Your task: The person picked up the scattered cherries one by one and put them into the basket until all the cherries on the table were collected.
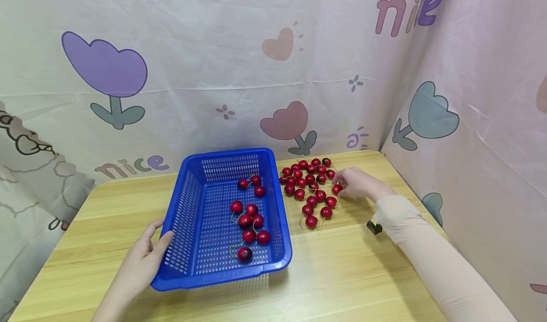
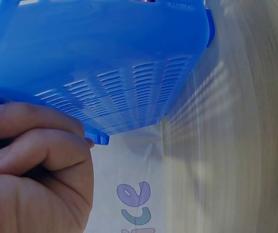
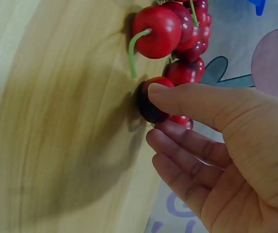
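In the head view, the left hand (image 1: 138, 262) gripped the left side of the blue basket (image 1: 231, 280), thumb over the rim, presumably to steady it. The red cherries inside (image 1: 248, 236) lay toward the basket's right side, perhaps because its floor sloped that way. Loose cherries (image 1: 300, 194) were spread on the desk (image 1: 342, 274) just beside its right wall, within easy reach of the right hand (image 1: 358, 183), which was at a single cherry (image 1: 337, 189) on the cluster's right edge. A small black object (image 1: 374, 227) lay near the right sleeve (image 1: 427, 246).

In the left wrist view, that hand's fingers were curled by the rim; whether the basket's base lay flat could not be told.

In the right wrist view, thumb and fingertips pinched the dark-red cherry, likely from opposite sides so that it would not roll.
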`<state>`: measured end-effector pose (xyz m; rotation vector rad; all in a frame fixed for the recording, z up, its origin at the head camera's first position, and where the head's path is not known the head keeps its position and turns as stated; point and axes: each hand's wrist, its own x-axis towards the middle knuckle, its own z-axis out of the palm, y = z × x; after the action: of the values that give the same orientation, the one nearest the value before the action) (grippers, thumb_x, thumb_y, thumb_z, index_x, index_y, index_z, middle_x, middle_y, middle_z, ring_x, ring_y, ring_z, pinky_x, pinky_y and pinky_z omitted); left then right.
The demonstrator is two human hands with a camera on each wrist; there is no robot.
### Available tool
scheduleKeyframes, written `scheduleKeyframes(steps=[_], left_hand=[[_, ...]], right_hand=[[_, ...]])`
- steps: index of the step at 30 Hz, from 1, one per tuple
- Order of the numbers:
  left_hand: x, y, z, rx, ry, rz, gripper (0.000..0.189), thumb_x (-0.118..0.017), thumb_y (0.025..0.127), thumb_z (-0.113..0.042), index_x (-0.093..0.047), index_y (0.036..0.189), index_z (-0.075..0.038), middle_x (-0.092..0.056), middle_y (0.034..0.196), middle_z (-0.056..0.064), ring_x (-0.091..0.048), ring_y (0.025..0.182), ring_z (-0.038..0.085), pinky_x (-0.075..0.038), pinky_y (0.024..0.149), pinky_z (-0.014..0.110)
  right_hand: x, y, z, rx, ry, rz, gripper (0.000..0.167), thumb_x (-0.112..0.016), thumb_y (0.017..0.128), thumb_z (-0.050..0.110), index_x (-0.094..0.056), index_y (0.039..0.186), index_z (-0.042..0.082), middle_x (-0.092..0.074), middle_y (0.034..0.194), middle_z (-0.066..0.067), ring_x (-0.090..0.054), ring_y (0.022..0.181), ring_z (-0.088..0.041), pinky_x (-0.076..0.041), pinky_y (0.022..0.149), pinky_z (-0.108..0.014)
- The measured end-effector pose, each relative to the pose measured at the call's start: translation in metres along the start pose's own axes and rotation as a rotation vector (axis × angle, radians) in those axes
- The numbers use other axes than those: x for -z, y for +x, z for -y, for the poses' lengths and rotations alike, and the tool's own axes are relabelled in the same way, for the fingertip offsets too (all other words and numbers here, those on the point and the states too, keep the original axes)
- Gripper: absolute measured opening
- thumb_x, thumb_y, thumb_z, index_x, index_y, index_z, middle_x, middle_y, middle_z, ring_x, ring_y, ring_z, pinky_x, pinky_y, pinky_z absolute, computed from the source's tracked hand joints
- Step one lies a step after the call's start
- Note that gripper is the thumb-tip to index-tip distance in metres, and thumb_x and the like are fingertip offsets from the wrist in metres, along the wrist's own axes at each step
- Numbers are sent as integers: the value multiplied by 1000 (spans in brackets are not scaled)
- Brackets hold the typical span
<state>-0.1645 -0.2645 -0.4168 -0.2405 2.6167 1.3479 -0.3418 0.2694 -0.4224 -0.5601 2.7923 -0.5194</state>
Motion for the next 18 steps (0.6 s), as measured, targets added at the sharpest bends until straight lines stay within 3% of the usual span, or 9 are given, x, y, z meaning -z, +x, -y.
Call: scheduleKeyframes(steps=[9, 18], left_hand=[[-1, 0, -1, -1, -3, -4, 74, -42, 116, -48, -16, 171, -7, -73, 100, 18, -78, 79, 21, -67, 64, 35], [-1, 1, 1, -14, -4, -3, 73, -41, 116, -47, -16, 171, -6, -74, 99, 18, -78, 77, 20, -67, 63, 35]], right_hand=[[-3, 1, -4, 19, 14, -14, 29, -83, 88, -3, -75, 116, -1, -75, 99, -12, -69, 93, -24, -62, 93, -44], [-7, 2, -6, 36, -2, -26, 26, -83, 88, -1, -76, 113, 1, -75, 98, -9, -69, 91, -21, -62, 93, -44]])
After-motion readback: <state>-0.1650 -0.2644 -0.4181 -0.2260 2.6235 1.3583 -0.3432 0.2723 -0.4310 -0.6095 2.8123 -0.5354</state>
